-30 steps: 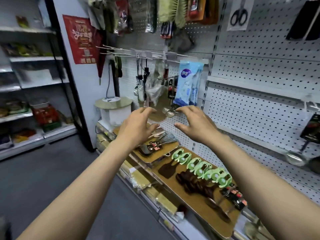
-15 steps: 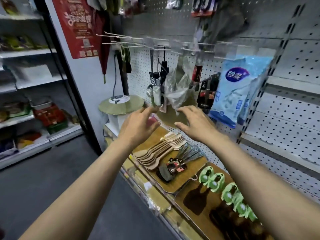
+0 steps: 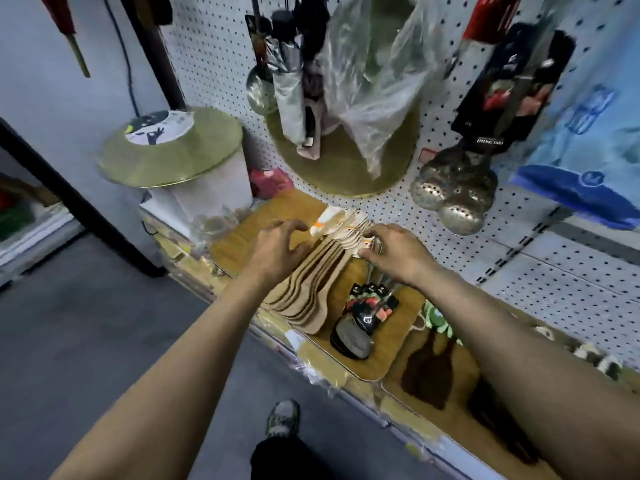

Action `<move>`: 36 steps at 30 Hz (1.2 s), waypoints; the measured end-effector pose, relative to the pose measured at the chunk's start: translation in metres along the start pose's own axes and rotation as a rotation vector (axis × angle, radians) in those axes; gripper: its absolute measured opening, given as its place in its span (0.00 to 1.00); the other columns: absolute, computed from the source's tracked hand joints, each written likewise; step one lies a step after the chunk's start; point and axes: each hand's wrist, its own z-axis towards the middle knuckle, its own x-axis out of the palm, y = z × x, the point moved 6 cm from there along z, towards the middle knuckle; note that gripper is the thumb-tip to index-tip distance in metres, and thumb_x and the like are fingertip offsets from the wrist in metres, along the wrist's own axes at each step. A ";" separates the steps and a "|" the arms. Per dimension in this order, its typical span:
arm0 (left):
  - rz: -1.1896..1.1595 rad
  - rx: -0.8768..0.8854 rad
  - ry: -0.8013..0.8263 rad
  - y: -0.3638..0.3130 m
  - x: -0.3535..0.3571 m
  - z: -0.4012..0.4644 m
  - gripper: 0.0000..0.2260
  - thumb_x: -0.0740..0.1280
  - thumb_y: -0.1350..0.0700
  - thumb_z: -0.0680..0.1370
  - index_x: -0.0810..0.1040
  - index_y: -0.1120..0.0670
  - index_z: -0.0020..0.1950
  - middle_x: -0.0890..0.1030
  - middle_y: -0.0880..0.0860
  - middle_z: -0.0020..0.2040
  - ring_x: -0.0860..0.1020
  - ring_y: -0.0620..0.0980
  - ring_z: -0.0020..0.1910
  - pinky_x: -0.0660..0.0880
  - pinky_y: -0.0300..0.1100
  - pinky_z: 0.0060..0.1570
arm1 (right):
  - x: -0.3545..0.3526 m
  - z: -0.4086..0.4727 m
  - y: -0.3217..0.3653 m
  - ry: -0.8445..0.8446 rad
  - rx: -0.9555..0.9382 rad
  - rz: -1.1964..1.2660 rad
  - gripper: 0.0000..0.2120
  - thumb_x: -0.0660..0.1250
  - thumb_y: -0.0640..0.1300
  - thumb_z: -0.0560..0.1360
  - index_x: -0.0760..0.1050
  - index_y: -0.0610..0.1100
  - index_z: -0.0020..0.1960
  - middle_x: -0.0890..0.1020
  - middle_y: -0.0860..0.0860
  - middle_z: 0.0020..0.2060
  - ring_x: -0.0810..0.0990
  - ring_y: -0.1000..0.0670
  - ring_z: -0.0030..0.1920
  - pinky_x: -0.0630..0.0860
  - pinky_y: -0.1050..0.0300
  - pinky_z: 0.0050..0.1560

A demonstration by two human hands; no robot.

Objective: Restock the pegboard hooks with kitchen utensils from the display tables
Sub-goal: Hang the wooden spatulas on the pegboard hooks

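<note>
Left hand: the left hand [image 3: 277,247] is over the near-left edge of the wooden spoons [image 3: 311,289], fingers curled loosely, thumb side touching the top of the stack; whether it actually grips a spoon cannot be told.
Right hand: the right hand [image 3: 398,252] is at the far end of the same stack, fingers bent down onto the spoon tips and the metal forks [image 3: 375,271] just under its palm; a firm grip cannot be told from the blur.
Wooden spoons: a fanned stack lying on the brown tray [image 3: 367,362], running from between the 2 hands back toward the person along the left wrist.
Packaged spatulas: black spatulas [image 3: 356,327] on printed cards lie just right of the spoons, below the right wrist.
Bench: the bench [image 3: 311,368] edge runs under both forearms, wrapped in yellowish tape.
Pegboard: the white pegboard [image 3: 214,64] rises just beyond both hands.
Hanging goods: straight above the hands hang a clear plastic bag [image 3: 374,91] over a round gold board [image 3: 346,168]; above and right of the right hand hang metal skimmers [image 3: 453,195] and a black packaged tool [image 3: 509,91].
Far right: a blue packet [image 3: 588,161], blurred.
Left of the left hand: a gold disc [image 3: 173,150] on a white stand.
Floor: grey floor [image 3: 86,323] beneath the left forearm, with 1 shoe [image 3: 282,419] showing between the arms.
</note>
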 end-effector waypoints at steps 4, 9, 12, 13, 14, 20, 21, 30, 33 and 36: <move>-0.047 -0.047 0.167 0.073 0.057 0.061 0.15 0.70 0.48 0.76 0.78 0.50 0.60 0.81 0.56 0.56 0.79 0.56 0.54 0.71 0.42 0.48 | 0.060 0.065 -0.007 0.071 0.144 0.101 0.19 0.66 0.54 0.79 0.75 0.46 0.66 0.80 0.46 0.59 0.79 0.45 0.60 0.75 0.52 0.57; -0.080 -0.115 0.370 0.134 0.131 0.121 0.16 0.69 0.47 0.77 0.78 0.53 0.61 0.82 0.57 0.56 0.79 0.57 0.57 0.74 0.45 0.53 | 0.119 0.122 -0.019 0.143 0.211 0.124 0.20 0.66 0.53 0.80 0.74 0.44 0.67 0.80 0.43 0.58 0.80 0.43 0.55 0.74 0.55 0.49; -0.092 -0.198 0.444 0.149 0.166 0.141 0.15 0.68 0.47 0.77 0.78 0.53 0.60 0.82 0.57 0.58 0.78 0.59 0.58 0.75 0.48 0.56 | 0.144 0.144 -0.030 0.173 0.253 0.119 0.19 0.65 0.53 0.80 0.75 0.43 0.65 0.79 0.41 0.56 0.78 0.42 0.55 0.70 0.56 0.46; -0.107 -0.223 0.454 0.153 0.177 0.145 0.15 0.69 0.47 0.77 0.78 0.53 0.59 0.82 0.57 0.58 0.78 0.59 0.58 0.75 0.48 0.56 | 0.152 0.149 -0.033 0.188 0.270 0.122 0.19 0.65 0.53 0.80 0.75 0.43 0.65 0.79 0.41 0.57 0.78 0.42 0.57 0.72 0.54 0.48; -0.125 -0.247 0.463 0.154 0.186 0.148 0.15 0.69 0.47 0.76 0.79 0.53 0.59 0.82 0.56 0.57 0.78 0.58 0.58 0.75 0.48 0.56 | 0.159 0.154 -0.037 0.199 0.285 0.125 0.19 0.65 0.54 0.80 0.75 0.43 0.64 0.79 0.41 0.57 0.77 0.41 0.59 0.74 0.52 0.52; -0.325 -0.427 0.463 0.176 0.215 0.155 0.12 0.75 0.53 0.73 0.81 0.55 0.54 0.82 0.52 0.53 0.78 0.52 0.56 0.70 0.38 0.52 | 0.177 0.178 -0.044 0.216 0.392 0.179 0.18 0.64 0.56 0.80 0.77 0.46 0.64 0.80 0.45 0.60 0.78 0.44 0.61 0.76 0.51 0.58; -0.353 -0.446 0.456 0.180 0.214 0.156 0.10 0.75 0.54 0.72 0.81 0.55 0.50 0.82 0.52 0.50 0.79 0.52 0.54 0.70 0.38 0.51 | 0.178 0.181 -0.044 0.201 0.417 0.207 0.17 0.65 0.56 0.79 0.77 0.46 0.63 0.81 0.46 0.59 0.78 0.45 0.61 0.76 0.51 0.59; -0.656 -0.565 0.438 0.221 0.168 0.124 0.08 0.75 0.59 0.72 0.77 0.54 0.38 0.81 0.54 0.39 0.79 0.51 0.42 0.77 0.47 0.50 | 0.209 0.224 -0.026 0.124 0.692 0.203 0.35 0.68 0.67 0.72 0.69 0.43 0.67 0.78 0.46 0.61 0.78 0.43 0.61 0.78 0.50 0.54; -0.767 -0.590 0.423 0.226 0.157 0.115 0.09 0.73 0.64 0.73 0.75 0.56 0.38 0.78 0.53 0.38 0.77 0.50 0.41 0.76 0.46 0.46 | 0.219 0.227 -0.025 0.106 0.788 0.151 0.39 0.71 0.65 0.71 0.65 0.42 0.70 0.77 0.46 0.63 0.77 0.43 0.63 0.77 0.50 0.51; -0.786 -0.603 0.417 0.230 0.151 0.109 0.09 0.74 0.63 0.73 0.75 0.55 0.38 0.79 0.52 0.38 0.78 0.51 0.41 0.76 0.49 0.48 | 0.220 0.226 -0.028 0.091 0.857 0.178 0.34 0.70 0.58 0.73 0.64 0.42 0.72 0.76 0.46 0.64 0.77 0.44 0.63 0.76 0.51 0.53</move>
